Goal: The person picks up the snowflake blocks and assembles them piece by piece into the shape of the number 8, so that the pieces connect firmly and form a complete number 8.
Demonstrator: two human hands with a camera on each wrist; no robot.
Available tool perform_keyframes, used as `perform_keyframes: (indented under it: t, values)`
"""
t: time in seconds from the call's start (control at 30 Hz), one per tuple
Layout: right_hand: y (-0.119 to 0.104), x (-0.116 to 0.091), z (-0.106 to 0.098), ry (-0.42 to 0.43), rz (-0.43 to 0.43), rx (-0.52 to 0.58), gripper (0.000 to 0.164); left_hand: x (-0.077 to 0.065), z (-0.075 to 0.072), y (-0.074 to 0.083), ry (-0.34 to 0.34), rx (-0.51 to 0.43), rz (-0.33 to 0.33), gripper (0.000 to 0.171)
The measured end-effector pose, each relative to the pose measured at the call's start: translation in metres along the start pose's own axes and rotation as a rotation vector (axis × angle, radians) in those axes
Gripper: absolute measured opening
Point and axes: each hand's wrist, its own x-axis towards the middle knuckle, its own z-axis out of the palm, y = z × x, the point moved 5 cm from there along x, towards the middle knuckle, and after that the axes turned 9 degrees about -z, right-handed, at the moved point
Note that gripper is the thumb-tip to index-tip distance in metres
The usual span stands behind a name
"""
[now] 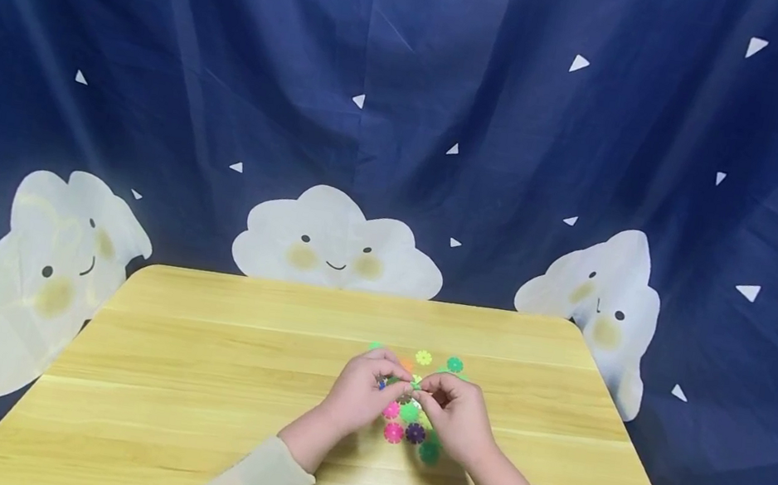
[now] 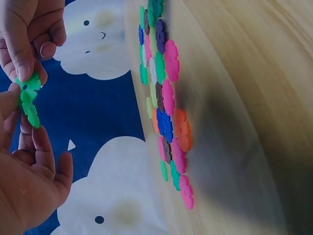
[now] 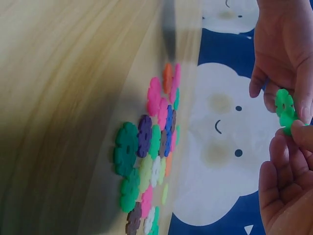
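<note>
Both hands meet over the table, pinching two bright green flower-shaped plastic building discs. My left hand [image 1: 361, 389] has its thumb and fingers on one green disc [image 2: 30, 112]. My right hand [image 1: 457, 416] pinches the other green disc [image 2: 30, 83] between thumb and fingertips. The two discs overlap edge to edge at an angle, and fingertips partly hide where they meet. In the right wrist view, the left hand [image 3: 283, 54] is above and the right hand [image 3: 288, 181] below. Below the hands, loose discs lie flat, among them a purple disc [image 1: 415, 433] and a pink disc [image 1: 393, 432].
More discs lie behind the hands, including a yellow one [image 1: 423, 357] and a teal one [image 1: 455, 365]. Orange, blue, brown and white discs are spread among them. The wooden table [image 1: 187, 380] ends at a dark blue curtain [image 1: 405, 136] printed with clouds.
</note>
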Motion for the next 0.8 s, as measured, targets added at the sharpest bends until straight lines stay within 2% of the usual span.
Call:
perform_keyframes:
  t: [0.13,0.2,0.27,0.4,0.57,0.8]
  values:
    - [0.007,-0.002,-0.002,-0.024,0.055,-0.036,0.013,0.000,-0.003,-0.004,0.045,0.036,-0.030,0.006]
    - [0.011,-0.004,-0.003,-0.058,0.093,-0.072,0.012,0.001,-0.007,-0.007,0.072,0.023,-0.052,0.005]
    - [0.016,-0.007,-0.004,-0.116,0.128,-0.110,0.012,0.002,-0.010,-0.011,0.087,-0.006,-0.076,0.005]
    - [0.025,-0.015,-0.002,-0.284,0.170,-0.215,0.011,0.004,-0.014,-0.017,0.093,-0.060,-0.116,0.006]
    - [0.035,-0.027,0.001,-0.420,0.169,-0.315,0.013,0.006,-0.015,-0.019,0.105,-0.070,-0.136,0.006]
    - [0.042,-0.037,0.006,-0.505,0.193,-0.332,0.021,0.006,-0.015,-0.021,0.105,-0.106,-0.149,0.007]
